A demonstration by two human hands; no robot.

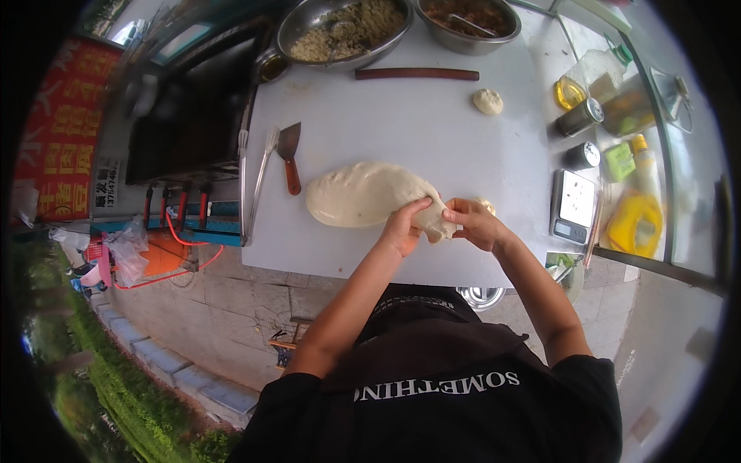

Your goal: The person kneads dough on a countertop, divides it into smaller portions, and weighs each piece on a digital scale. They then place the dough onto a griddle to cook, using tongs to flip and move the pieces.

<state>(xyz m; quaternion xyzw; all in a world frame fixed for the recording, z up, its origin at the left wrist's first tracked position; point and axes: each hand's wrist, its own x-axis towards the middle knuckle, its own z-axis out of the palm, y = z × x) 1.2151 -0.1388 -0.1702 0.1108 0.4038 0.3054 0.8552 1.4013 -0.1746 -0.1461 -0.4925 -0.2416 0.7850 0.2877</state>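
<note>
A large, smooth oval mass of dough (356, 194) lies on the white work surface (289, 243) in front of me. My left hand (408, 226) grips the narrowed right end of it, with the thumb on top. My right hand (477, 220) pinches the tip of that same end between thumb and fingers, and a ragged flap hangs between the hands. Just behind my right hand a small dough piece (485, 204) shows in part. Farther off at the right sits a small round dough ball (488, 102).
Left of the dough lie a scraper with a wooden handle (292, 176) and metal tongs (260, 179), beside a black griddle (191, 110). Across the back are a dark wooden rod (417, 74) and two steel bowls of filling (347, 58) (469, 40). A digital scale (573, 202) stands right.
</note>
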